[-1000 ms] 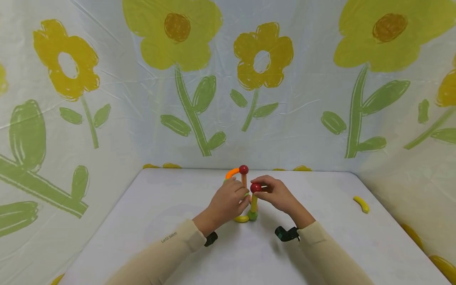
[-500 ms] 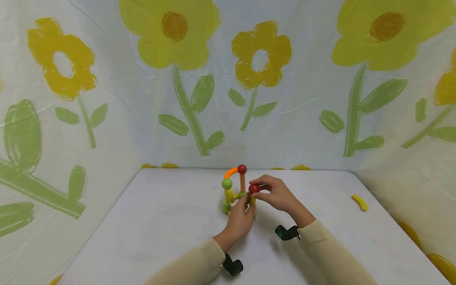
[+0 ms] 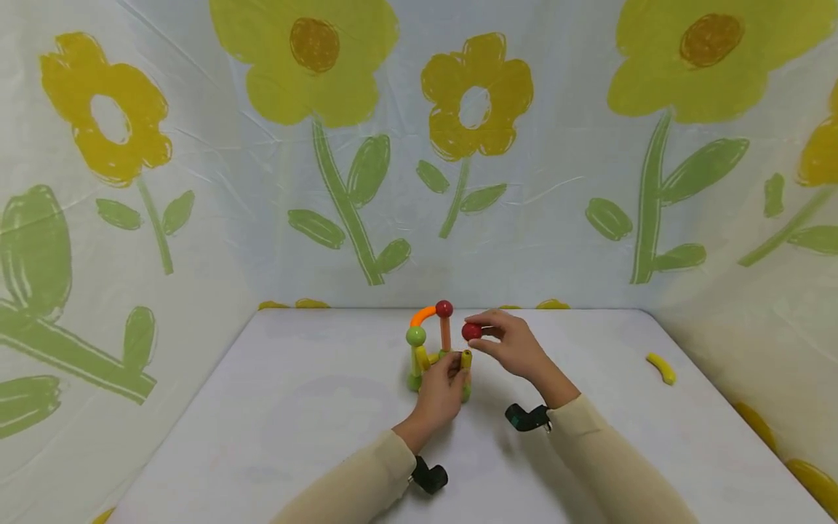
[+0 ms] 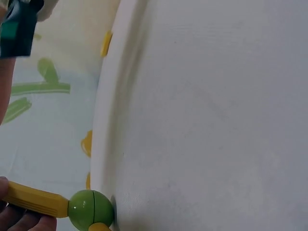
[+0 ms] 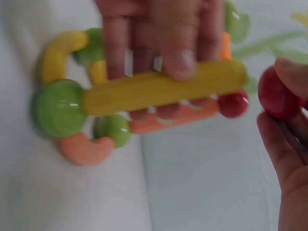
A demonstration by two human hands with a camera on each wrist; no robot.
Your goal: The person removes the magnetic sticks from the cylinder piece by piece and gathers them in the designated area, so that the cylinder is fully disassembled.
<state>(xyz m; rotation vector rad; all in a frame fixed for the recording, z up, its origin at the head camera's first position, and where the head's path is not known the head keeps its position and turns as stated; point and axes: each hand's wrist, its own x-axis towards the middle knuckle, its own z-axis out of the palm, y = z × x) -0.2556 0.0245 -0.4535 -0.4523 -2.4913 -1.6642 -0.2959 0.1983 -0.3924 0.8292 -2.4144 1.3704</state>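
Observation:
My left hand [image 3: 440, 393] pinches an upright yellow rod [image 5: 202, 84] between thumb and fingers. The rod's upper end is bare, and its foot joins a green ball [image 5: 60, 108] on the table. Just above and to the right, my right hand [image 3: 516, 348] pinches a loose red ball [image 3: 471, 331], a small gap away from the rod's top. Both belong beside a ball-and-rod frame of a building set: a light green ball [image 3: 415, 335], an orange curved rod [image 3: 423, 316], another red ball [image 3: 444, 308] and a salmon straight rod [image 3: 446, 333]. My left hand hides part of its base.
A loose yellow curved rod [image 3: 661, 369] lies at the right of the white table [image 3: 314, 407]. Behind the table hangs a flower-print curtain [image 3: 563, 218]. A black wrist camera [image 3: 527, 418] sits under each sleeve cuff.
My left hand has come down from the back of the frame to the yellow rod. My right hand has lifted the red ball off the rod's top.

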